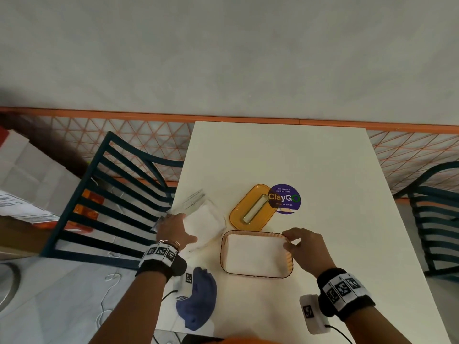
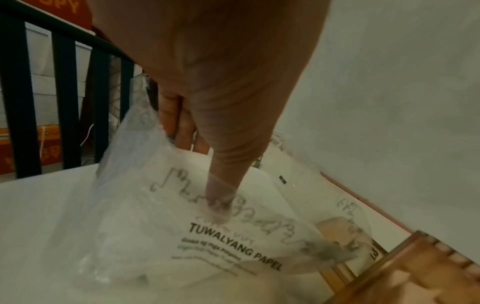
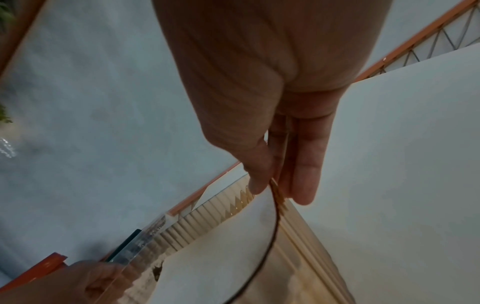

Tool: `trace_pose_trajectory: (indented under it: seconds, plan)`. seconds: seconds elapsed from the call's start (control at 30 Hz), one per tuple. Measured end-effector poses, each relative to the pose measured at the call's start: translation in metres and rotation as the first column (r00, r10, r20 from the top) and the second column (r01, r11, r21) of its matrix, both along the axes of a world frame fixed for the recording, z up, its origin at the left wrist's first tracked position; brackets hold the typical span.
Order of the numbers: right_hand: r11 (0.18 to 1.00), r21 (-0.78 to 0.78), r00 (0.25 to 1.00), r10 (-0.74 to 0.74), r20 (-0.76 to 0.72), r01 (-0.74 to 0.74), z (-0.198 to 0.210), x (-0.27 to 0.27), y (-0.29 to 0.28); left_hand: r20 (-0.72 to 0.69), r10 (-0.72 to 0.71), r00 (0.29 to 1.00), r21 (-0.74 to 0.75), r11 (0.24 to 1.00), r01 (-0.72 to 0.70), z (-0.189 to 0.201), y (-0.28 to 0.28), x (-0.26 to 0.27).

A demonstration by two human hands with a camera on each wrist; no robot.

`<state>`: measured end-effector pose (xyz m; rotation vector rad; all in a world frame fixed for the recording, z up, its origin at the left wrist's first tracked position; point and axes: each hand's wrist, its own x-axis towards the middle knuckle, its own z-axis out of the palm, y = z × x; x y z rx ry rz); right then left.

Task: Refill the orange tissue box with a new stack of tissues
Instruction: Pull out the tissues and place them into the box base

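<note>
The orange tissue box (image 1: 289, 266) stands open near the table's front, and its inside shows white. My right hand (image 1: 289, 240) pinches its right rim: in the right wrist view the thumb sits inside the ribbed wall (image 3: 306, 236) and the fingers (image 3: 303, 185) outside, the hand (image 3: 279, 192) closed on the edge. The orange lid (image 1: 253, 208) lies behind the box, slot up. To the left lies a clear plastic tissue pack (image 1: 206, 219) with white tissues in it. My left hand (image 1: 177, 225) grips its wrapper (image 2: 161, 226), thumb pressing on top, fingers (image 2: 182, 127) curled behind the edge.
A blue cloth (image 1: 198, 299) lies at the table's front left corner. A round purple sticker (image 1: 285, 198) sits beside the lid. Dark slatted chairs stand left (image 1: 111, 199) and right (image 1: 434, 219) of the table. An orange railing (image 1: 149, 116) runs along the far side.
</note>
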<state>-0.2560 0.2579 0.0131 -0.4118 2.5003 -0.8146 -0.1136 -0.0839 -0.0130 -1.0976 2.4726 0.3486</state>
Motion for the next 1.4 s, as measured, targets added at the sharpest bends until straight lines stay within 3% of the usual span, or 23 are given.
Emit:
trace_pose_trajectory:
  seconds: [0.13, 0.3, 0.5, 0.63, 0.8, 0.97, 1.07, 1.17, 1.23, 1.33, 1.4]
  plan:
    - [1.000, 0.011, 1.000, -0.001, 0.017, 0.001, -0.001, -0.002, 0.000, -0.040, 0.006, 0.999, -0.023, 1.000, -0.007, -0.010, -0.002, 0.002]
    - [0.999, 0.034, 0.999, -0.007, 0.042, 0.005, 0.001, -0.002, 0.000, -0.059, 0.035, 0.998, 0.050, 0.998, -0.032, -0.019, -0.011, 0.000]
    - [0.999, 0.037, 0.999, -0.014, 0.032, 0.012, 0.003, 0.000, -0.003, -0.069, 0.024, 0.997, 0.012, 1.000, -0.023, -0.009, -0.009, -0.004]
    - [0.998, 0.067, 0.999, -0.022, 0.036, 0.020, 0.008, 0.001, -0.005, -0.131, 0.106, 0.986, 0.071, 0.993, -0.097, -0.001, -0.005, -0.002]
    - [0.985, 0.166, 0.995, 0.051, -0.081, -0.037, 0.026, 0.006, -0.011, -0.307, 0.262, 0.915, 0.308, 0.937, -0.166, 0.016, 0.003, 0.012]
    - [0.992, 0.065, 0.984, 0.118, -0.137, -0.110, 0.049, 0.007, -0.028, -0.479, 0.400, 0.781, 0.462, 0.872, -0.163, 0.054, 0.019, 0.038]
    - [0.986, -0.054, 0.987, 0.155, -0.041, -0.157, 0.062, 0.011, -0.043, -0.524, 0.480, 0.704, 0.600, 0.794, -0.094, 0.082, 0.032, 0.047]
    - [0.957, -0.248, 0.951, 0.209, 0.228, -0.151, 0.072, 0.015, -0.058, -0.504, 0.558, 0.660, 0.744, 0.668, 0.003, 0.106, 0.045, 0.049]
    - [0.921, -0.383, 0.857, 0.251, 0.451, -0.068, 0.079, 0.019, -0.065, -0.458, 0.640, 0.617, 0.832, 0.552, 0.046, 0.111, 0.052, 0.046]
    - [0.835, -0.550, 0.714, 0.378, 0.589, 0.011, 0.090, 0.024, -0.070, -0.314, 0.760, 0.568, 0.936, 0.348, 0.052, 0.104, 0.064, 0.040]
    - [0.800, -0.593, 0.656, 0.401, 0.640, 0.090, 0.095, 0.024, -0.066, -0.269, 0.759, 0.593, 0.951, 0.305, 0.041, 0.098, 0.071, 0.035]
